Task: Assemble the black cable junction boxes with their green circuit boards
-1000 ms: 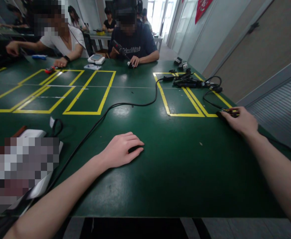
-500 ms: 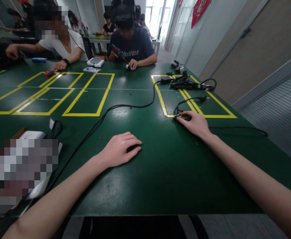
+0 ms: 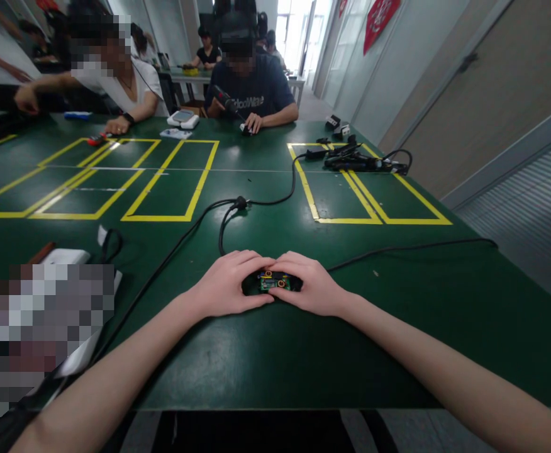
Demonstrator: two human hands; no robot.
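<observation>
A small green circuit board [image 3: 275, 284] with copper-coloured coils lies between my two hands at the middle of the near table. My right hand [image 3: 316, 284] is closed round its right end, thumb along the near edge and fingers along the far one. My left hand [image 3: 228, 283] curls round the left end, its thumb and fingertips meeting the board's edges. Both hands partly cover the board. A short black cord [image 3: 222, 236] with a plug [image 3: 241, 202] runs up from behind my left hand. Another black cable [image 3: 412, 247] stretches rightward from behind my right hand.
Yellow tape rectangles [image 3: 190, 182] mark the green table [image 3: 238, 371]. A long black cable [image 3: 166, 251] crosses it on the left, near a blurred-out white object [image 3: 72, 257]. Bundled black adapters and cords [image 3: 358, 157] lie at the far right. Two people sit opposite.
My right hand has brought the circuit board left and nearer, up to my left hand, which now touches it too. The plug and cord have swung over to the left.
</observation>
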